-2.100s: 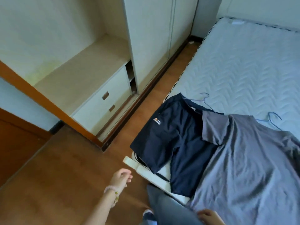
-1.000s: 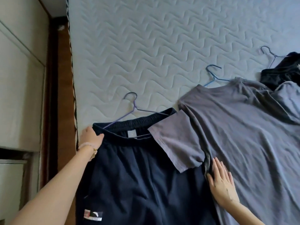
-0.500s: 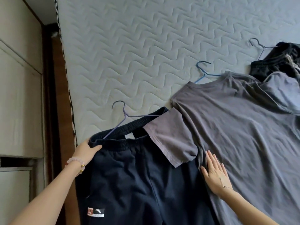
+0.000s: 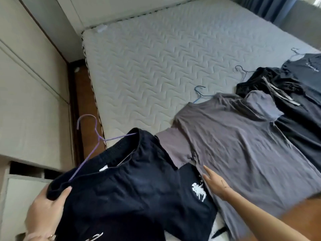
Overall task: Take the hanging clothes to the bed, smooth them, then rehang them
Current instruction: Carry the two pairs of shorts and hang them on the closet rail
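Dark navy shorts (image 4: 132, 188) on a purple wire hanger (image 4: 90, 136) are lifted at the bed's near left corner. My left hand (image 4: 46, 207) grips the left end of their waistband. My right hand (image 4: 215, 184) lies flat with straight fingers where the shorts meet a grey T-shirt (image 4: 243, 145). That shirt lies spread on the mattress (image 4: 156, 66) on a blue hanger (image 4: 199, 94). Further right lie a black garment (image 4: 271, 82) and a dark top (image 4: 305, 70), each on a hanger.
A cream wardrobe (image 4: 31, 101) with drawers stands along the left. A narrow strip of wooden floor (image 4: 86, 119) runs between it and the bed. Curtains (image 4: 271, 7) hang at the far right. The far half of the mattress is bare quilting.
My left hand has lifted the shorts' waistband off the mattress and drawn it toward me and to the left. My right hand has stayed flat by the grey shirt. The view has tilted up.
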A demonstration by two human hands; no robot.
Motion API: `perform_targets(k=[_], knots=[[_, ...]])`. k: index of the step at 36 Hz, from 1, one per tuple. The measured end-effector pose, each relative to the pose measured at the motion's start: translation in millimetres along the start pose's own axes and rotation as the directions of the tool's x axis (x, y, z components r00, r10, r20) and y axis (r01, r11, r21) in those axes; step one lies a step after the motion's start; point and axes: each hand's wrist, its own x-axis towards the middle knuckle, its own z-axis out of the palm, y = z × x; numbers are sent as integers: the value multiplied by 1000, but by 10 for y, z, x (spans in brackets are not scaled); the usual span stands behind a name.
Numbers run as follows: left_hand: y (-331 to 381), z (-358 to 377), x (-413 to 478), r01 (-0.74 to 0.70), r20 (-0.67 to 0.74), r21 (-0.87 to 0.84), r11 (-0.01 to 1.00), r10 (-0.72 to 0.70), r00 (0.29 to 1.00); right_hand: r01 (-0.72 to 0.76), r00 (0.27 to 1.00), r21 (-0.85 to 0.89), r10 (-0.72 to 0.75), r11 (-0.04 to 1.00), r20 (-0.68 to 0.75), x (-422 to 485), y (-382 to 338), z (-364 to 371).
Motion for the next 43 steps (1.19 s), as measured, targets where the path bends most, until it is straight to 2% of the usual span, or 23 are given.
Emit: perform_targets(k=[3, 6, 10, 14, 17, 25, 29, 33, 43], knots=[[-4, -407, -310, -26, -74, -31, 999, 23, 997, -12, 1000, 22, 12, 1000, -7, -412, -18, 16], [168, -590, -732, -121, -139, -84, 989, 109, 984, -15, 1000, 27, 16, 1000, -20, -782, 40, 90], [294, -534, -1325, -152, -53, -275, 949, 142, 988, -71, 997, 70, 72, 995, -24, -1232, 253, 254], [440, -331, -1849, -174, -20, -336, 926, 178, 984, -109, 990, 215, 124, 970, -59, -1606, 594, 485], [554, -191, -2154, -191, 13, -351, 917, 209, 978, -177, 979, 355, 201, 918, -32, -1939, 911, 667], [948, -107, -2691, -316, 50, -377, 871, 359, 932, -344, 924, 539, 379, 769, 48, -2689, 1723, 979], [1223, -47, -2891, -332, 109, -423, 843, 411, 905, -389, 870, 727, 485, 566, 88, -2892, 1993, 935], [1528, 90, -3110, -337, 156, -433, 836, 437, 886, -317, 864, 837, 500, 445, 62, -2907, 2133, 700], [2351, 892, -4022, -402, 192, -527, 749, 565, 802, 21, 905, 909, 379, 416, -195, -2827, 2577, -615]])
